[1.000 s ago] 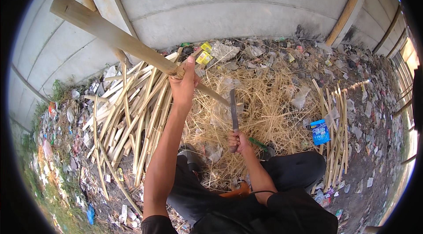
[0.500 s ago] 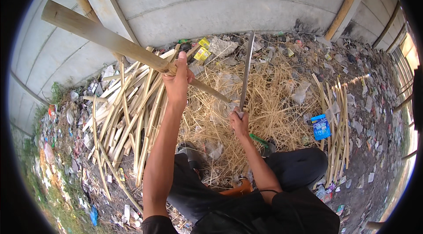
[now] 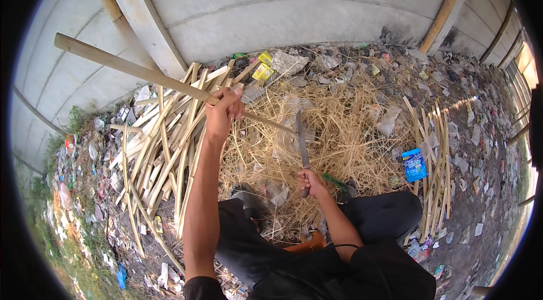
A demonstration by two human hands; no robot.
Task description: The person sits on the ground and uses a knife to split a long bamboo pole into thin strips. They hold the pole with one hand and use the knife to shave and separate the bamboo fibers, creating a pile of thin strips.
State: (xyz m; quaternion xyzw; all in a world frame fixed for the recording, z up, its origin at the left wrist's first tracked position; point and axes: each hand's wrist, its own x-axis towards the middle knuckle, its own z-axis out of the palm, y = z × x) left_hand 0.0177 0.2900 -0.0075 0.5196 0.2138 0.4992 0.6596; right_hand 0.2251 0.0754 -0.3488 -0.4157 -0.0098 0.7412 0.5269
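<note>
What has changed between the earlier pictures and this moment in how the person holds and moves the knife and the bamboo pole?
The right hand swung the knife up half a second ago and has brought it down again against the bamboo pole. The left hand keeps its grip on the pole, which stays slanted up to the left. The split strips and shavings lie unchanged.

A long pale bamboo strip (image 3: 141, 72) is slanting from upper left down to the right, above the straw. A dark-bladed knife (image 3: 303, 146) is standing nearly upright, its tip meeting the strip's lower end.
</note>
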